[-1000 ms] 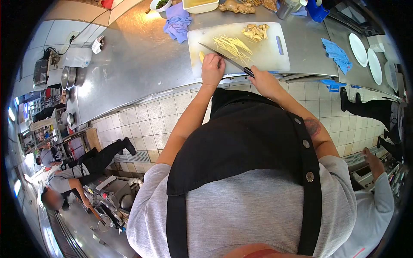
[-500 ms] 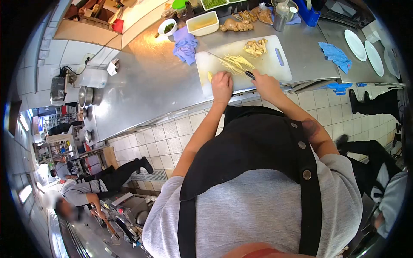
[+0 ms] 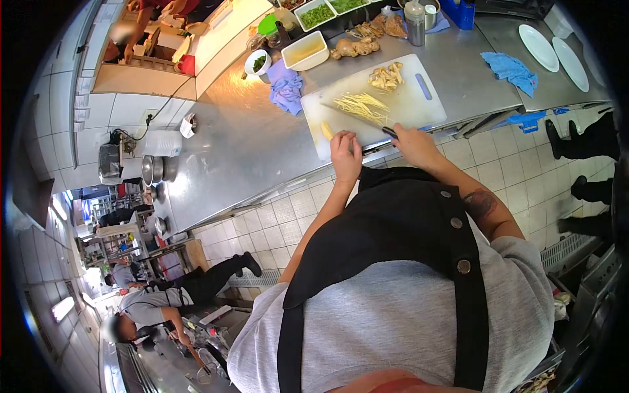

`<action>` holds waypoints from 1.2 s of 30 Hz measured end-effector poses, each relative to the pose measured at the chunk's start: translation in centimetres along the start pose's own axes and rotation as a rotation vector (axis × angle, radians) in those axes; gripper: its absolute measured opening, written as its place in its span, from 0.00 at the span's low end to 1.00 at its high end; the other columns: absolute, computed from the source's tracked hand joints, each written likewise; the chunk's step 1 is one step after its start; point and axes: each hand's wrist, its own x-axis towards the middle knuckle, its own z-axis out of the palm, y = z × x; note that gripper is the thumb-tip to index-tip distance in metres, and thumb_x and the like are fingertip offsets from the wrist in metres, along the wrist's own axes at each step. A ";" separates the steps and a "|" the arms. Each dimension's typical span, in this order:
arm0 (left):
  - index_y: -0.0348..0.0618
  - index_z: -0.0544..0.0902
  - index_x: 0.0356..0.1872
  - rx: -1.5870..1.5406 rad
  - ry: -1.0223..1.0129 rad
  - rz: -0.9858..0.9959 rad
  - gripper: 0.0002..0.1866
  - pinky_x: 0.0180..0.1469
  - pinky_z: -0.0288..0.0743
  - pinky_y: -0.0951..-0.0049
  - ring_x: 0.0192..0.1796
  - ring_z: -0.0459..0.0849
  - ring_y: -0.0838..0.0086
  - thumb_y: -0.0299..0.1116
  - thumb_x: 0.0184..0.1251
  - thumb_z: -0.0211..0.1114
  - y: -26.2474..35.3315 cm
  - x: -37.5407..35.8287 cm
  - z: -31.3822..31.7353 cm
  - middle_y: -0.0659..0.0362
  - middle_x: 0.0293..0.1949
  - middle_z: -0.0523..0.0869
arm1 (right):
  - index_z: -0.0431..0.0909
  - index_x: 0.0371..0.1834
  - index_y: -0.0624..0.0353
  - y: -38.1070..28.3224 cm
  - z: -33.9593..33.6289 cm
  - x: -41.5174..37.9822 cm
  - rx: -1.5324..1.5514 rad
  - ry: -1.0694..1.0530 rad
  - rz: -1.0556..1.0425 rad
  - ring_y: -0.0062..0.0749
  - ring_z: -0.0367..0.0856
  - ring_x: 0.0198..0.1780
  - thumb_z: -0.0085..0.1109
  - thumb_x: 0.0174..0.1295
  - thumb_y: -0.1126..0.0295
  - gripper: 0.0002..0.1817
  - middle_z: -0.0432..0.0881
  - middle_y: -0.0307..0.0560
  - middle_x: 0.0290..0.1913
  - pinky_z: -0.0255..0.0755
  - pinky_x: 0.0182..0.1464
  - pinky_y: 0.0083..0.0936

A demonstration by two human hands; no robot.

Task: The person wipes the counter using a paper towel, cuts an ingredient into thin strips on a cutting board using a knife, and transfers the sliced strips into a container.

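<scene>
My right hand (image 3: 416, 145) is wrapped round the black handle of a kitchen knife (image 3: 388, 131), whose blade lies low over the white cutting board (image 3: 414, 118), pointing up and left. Thin yellow strips of ginger (image 3: 362, 107) are heaped along the blade. My left hand (image 3: 346, 156) rests at the board's near edge, its fingers curled down and close together; what is under them is hidden. A peeled ginger piece (image 3: 326, 130) lies right beside those fingertips. Sliced ginger (image 3: 386, 76) forms a pile at the back of the board.
Behind the board stand a white tub (image 3: 306, 52) of liquid, a bowl of chopped greens (image 3: 257, 62), ginger roots (image 3: 354, 48) and a bottle (image 3: 415, 23). A purple cloth (image 3: 285, 88) lies left, a blue cloth (image 3: 510, 72) and white plates (image 3: 538, 48) right. A co-worker (image 3: 147, 308) stands far left.
My view has shifted slightly, so the board sits a little lower. My left hand has moved down the board's near edge, away from the ginger strips. The knife stays in my right hand.
</scene>
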 end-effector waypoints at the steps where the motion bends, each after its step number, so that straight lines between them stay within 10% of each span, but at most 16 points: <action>1: 0.36 0.84 0.40 0.003 -0.016 0.016 0.07 0.51 0.76 0.61 0.48 0.82 0.55 0.21 0.60 0.64 0.2 0.1 -0.1 0.49 0.43 0.82 | 0.68 0.46 0.61 0.1 0.0 0.2 -0.019 0.021 0.009 0.62 0.84 0.36 0.56 0.69 0.62 0.14 0.83 0.62 0.30 0.75 0.37 0.54; 9: 0.45 0.83 0.54 -0.037 -0.196 0.193 0.19 0.64 0.67 0.53 0.62 0.72 0.49 0.29 0.60 0.67 3.0 3.0 -0.3 0.48 0.58 0.76 | 0.72 0.43 0.57 0.0 -1.2 0.1 -0.201 0.311 -0.025 0.50 0.86 0.34 0.57 0.65 0.67 0.09 0.83 0.51 0.32 0.78 0.34 0.47; 15: 0.70 0.81 0.61 0.170 -0.518 0.192 0.19 0.70 0.32 0.21 0.78 0.45 0.40 0.49 0.69 0.59 3.4 5.0 1.6 0.53 0.76 0.59 | 0.74 0.43 0.55 0.4 -0.4 0.3 -0.362 0.358 -0.026 0.41 0.86 0.37 0.56 0.60 0.71 0.08 0.82 0.47 0.35 0.76 0.39 0.43; 36: 0.73 0.79 0.64 0.270 -0.815 0.318 0.22 0.70 0.29 0.22 0.81 0.39 0.44 0.55 0.74 0.49 -3.9 11.0 0.8 0.62 0.80 0.54 | 0.76 0.47 0.51 5.0 -6.6 -10.3 -0.162 0.319 0.023 0.45 0.83 0.41 0.64 0.58 0.70 0.14 0.81 0.44 0.35 0.71 0.41 0.43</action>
